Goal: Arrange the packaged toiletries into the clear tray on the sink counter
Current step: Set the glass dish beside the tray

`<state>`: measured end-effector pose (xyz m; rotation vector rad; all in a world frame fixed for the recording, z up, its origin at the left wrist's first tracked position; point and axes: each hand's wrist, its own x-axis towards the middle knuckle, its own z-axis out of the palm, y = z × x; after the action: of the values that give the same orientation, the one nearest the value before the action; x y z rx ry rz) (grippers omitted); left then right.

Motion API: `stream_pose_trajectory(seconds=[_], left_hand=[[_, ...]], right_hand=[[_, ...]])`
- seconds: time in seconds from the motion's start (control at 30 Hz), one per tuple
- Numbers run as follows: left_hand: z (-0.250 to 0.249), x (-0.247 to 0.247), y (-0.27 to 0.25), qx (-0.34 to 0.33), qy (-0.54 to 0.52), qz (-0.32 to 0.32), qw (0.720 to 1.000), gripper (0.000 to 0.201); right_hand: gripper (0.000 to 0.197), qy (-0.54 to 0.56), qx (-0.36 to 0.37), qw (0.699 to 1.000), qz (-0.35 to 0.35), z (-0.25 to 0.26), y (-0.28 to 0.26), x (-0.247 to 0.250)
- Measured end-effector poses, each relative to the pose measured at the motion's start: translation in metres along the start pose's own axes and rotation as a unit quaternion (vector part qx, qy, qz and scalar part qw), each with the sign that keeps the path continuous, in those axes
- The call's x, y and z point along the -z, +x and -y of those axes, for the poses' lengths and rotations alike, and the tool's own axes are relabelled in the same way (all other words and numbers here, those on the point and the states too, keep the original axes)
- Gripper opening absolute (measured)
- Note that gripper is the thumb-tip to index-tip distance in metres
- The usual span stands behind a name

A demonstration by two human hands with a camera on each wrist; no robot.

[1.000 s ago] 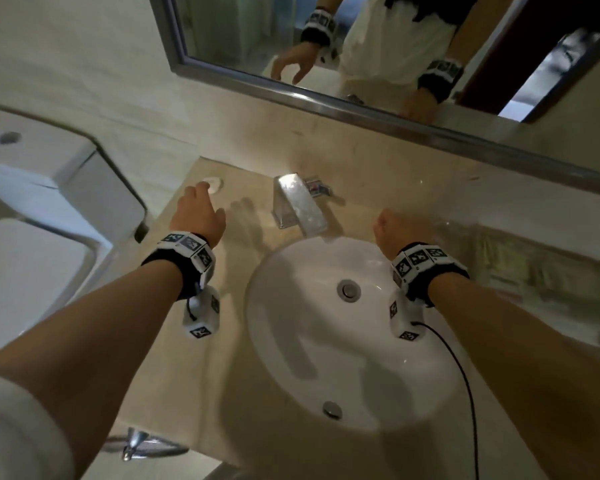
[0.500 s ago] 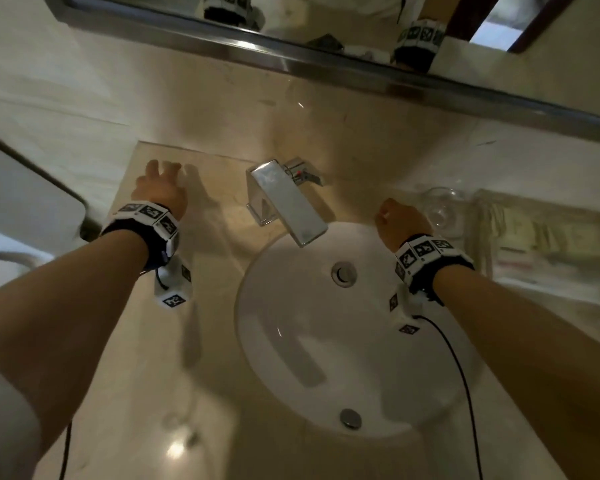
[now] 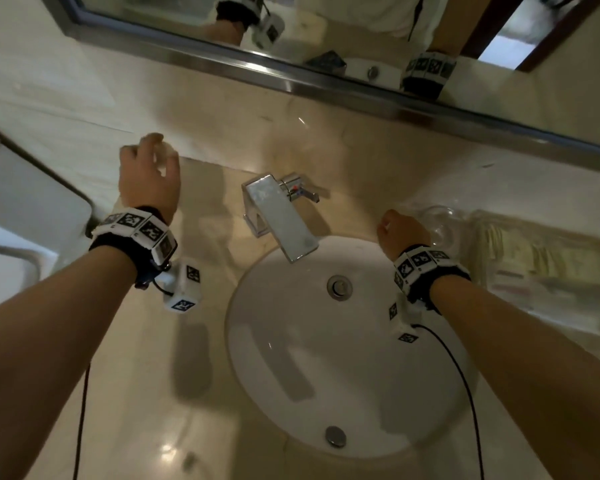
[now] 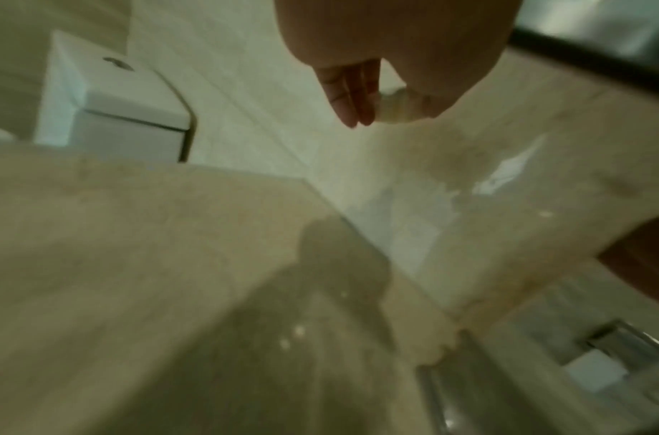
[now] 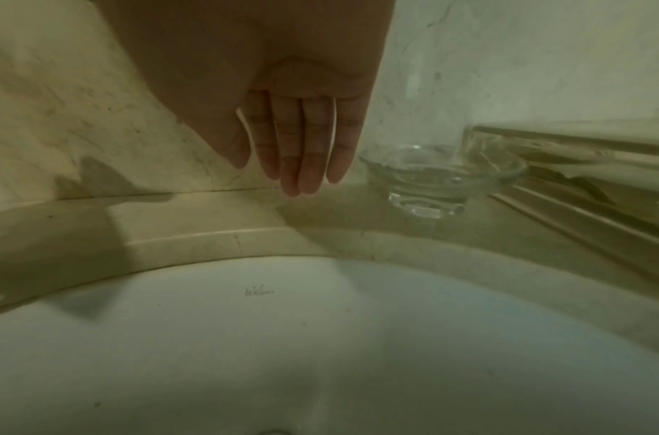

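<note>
My left hand (image 3: 156,148) is raised over the counter's back left corner and pinches a small pale round packet (image 3: 165,155). The left wrist view shows that packet (image 4: 398,107) between my fingers (image 4: 352,100) and thumb. My right hand (image 3: 397,228) hovers over the back rim of the sink and holds nothing. In the right wrist view its fingers (image 5: 302,153) hang straight down together. The clear tray (image 3: 482,223) stands on the counter at the right with several flat packets (image 3: 548,261) in it. Its glass wall (image 5: 566,147) shows at the right wrist view's edge.
A small glass bowl (image 3: 439,220) sits between my right hand and the tray, also seen as the bowl (image 5: 439,173) right of my fingers. The chrome faucet (image 3: 281,220) juts over the white basin (image 3: 291,341). A mirror frame (image 3: 291,81) runs above; a toilet tank (image 3: 32,202) lies left.
My left hand reached down onto the packet in the counter's back left corner, then lifted with it pinched. The right hand stayed near the sink's back rim. The view tilted.
</note>
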<state>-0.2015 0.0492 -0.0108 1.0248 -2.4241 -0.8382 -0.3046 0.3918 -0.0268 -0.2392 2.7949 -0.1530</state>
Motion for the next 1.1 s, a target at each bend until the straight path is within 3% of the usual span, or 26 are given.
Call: stream_pose_trajectory(seconds=[0.1,0.3,0.43,0.53,0.6,0.77,0.93,1.1], left_hand=[[-0.034,0.013,-0.007,-0.077,-0.066,-0.02,0.995,0.039],[-0.102,0.003,-0.043,-0.234,-0.153,0.015,0.96,0.037],[-0.153,-0.02,-0.086,-0.337,-0.163,0.069,0.925,0.037],[-0.186,-0.047,-0.123,-0.39,-0.133,0.154,0.898,0.042],[-0.203,-0.073,-0.147,-0.398,-0.093,0.215,0.887,0.043],[-0.226,-0.14,-0.182,-0.318,-0.038,0.325,0.89,0.051],[-0.241,-0.192,-0.195,-0.306,0.055,0.37,0.876,0.051],[-0.248,-0.214,-0.195,-0.302,0.094,0.357,0.879,0.054]], right_hand=[[0.031,-0.013,0.005,1.0,0.0,-0.002,0.009,0.01],[0.034,0.003,-0.011,1.0,-0.025,-0.021,0.017,0.028],[0.036,0.052,-0.044,0.997,-0.041,-0.054,0.007,0.034],[0.037,0.079,-0.066,0.994,-0.039,-0.081,-0.001,0.04],[0.037,0.093,-0.082,0.992,-0.037,-0.101,-0.008,0.045],[0.034,0.132,-0.078,0.987,-0.048,-0.135,-0.023,0.05],[0.029,0.127,-0.063,0.989,-0.046,-0.167,-0.034,0.046],[0.029,0.158,-0.062,0.983,-0.062,-0.189,-0.034,0.04]])
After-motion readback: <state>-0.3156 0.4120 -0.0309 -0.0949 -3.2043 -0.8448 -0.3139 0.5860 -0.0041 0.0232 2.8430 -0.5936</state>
